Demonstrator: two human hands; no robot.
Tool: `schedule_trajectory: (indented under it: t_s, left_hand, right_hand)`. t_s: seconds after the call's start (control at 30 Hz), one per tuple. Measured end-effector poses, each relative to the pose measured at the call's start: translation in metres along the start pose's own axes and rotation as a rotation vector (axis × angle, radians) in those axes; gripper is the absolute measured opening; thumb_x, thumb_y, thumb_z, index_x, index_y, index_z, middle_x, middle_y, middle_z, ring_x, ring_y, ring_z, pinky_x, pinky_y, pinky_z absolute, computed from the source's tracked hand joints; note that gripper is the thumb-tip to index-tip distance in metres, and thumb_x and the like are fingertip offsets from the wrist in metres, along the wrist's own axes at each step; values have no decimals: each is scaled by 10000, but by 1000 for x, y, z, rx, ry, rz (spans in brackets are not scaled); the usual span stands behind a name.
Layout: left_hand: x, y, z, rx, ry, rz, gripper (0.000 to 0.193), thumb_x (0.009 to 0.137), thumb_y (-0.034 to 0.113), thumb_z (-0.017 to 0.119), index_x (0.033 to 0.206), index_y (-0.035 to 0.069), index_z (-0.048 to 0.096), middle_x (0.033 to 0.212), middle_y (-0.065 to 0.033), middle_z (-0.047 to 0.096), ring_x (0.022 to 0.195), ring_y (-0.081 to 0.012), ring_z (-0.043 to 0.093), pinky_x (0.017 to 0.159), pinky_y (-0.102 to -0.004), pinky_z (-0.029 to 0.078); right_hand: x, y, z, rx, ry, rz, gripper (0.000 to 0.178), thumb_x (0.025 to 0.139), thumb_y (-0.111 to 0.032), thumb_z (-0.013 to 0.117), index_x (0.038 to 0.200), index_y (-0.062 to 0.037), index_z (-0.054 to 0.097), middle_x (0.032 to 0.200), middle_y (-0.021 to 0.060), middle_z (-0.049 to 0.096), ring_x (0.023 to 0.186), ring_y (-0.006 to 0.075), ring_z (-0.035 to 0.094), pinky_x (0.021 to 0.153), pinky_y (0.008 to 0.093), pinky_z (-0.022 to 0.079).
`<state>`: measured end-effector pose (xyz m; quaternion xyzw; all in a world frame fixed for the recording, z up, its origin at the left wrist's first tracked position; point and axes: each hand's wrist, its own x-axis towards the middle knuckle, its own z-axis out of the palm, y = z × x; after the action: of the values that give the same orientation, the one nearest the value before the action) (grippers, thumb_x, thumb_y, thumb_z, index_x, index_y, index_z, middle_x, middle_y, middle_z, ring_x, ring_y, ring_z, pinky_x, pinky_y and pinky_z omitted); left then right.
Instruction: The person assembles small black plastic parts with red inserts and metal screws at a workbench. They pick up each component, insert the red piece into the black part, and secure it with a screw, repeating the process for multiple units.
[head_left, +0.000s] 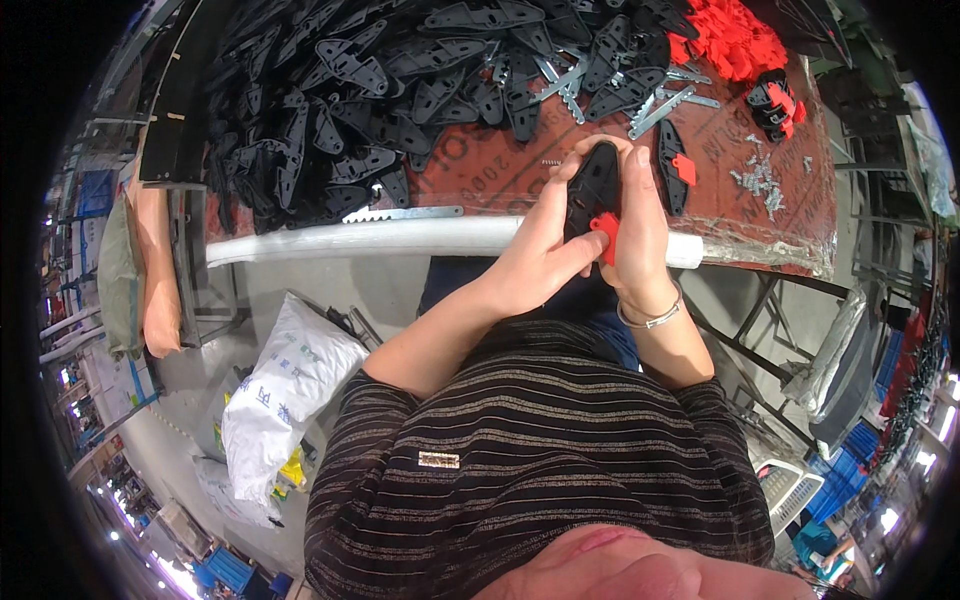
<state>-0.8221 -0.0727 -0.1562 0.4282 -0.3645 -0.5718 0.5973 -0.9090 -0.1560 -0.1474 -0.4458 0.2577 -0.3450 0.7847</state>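
Between my two hands, over the table's front edge, is a black plastic bracket (594,188), long and tapered with slots in it. My left hand (542,248) wraps its left side, and the thumb presses on a small red plastic piece (608,226) at the bracket's near end. My right hand (640,225) is closed along the other side, its fingers pointing up and away from me. Just right of it on the table lies another black bracket (673,160) with a red piece (684,168) on it.
Black brackets (350,65) are heaped over the table's left and back. Toothed metal strips (660,108), a red-piece pile (735,40) and small metal pins (762,180) lie at the right. A white padded roll (400,236) lines the front edge. A white sack (285,385) stands on the floor.
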Motion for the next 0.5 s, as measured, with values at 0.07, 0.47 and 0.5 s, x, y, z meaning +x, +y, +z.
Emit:
schedule_trajectory:
  t_s: [0.07,0.47,0.5]
  left_hand:
    - [-1,0,-2,19,15,7,661,908,16,469,1443,49,82,1079,-64,454,762,-93,478,632,-227,432]
    - [2,-11,-3,422,-5,267,677,911,79,460,1427,-58,44,1501,-187,101,1408,-255,44,1124,-355,73]
    - [4,-14,-2,408,14,311,676,910,77,461,1428,-56,45,1495,-185,116,1404,-252,71,1122,-353,91]
  right_hand:
    - [1,2,2,-50,18,-15,469,992,-431,293,1049,-26,522,896,75,604,809,130,574,731,245,480]
    - [10,21,-3,13,56,-6,460,987,-439,299,854,-39,484,735,63,528,697,137,532,676,277,458]
    - [11,16,0,3,35,-16,461,986,-441,301,853,-39,484,738,64,529,703,137,533,676,278,457]
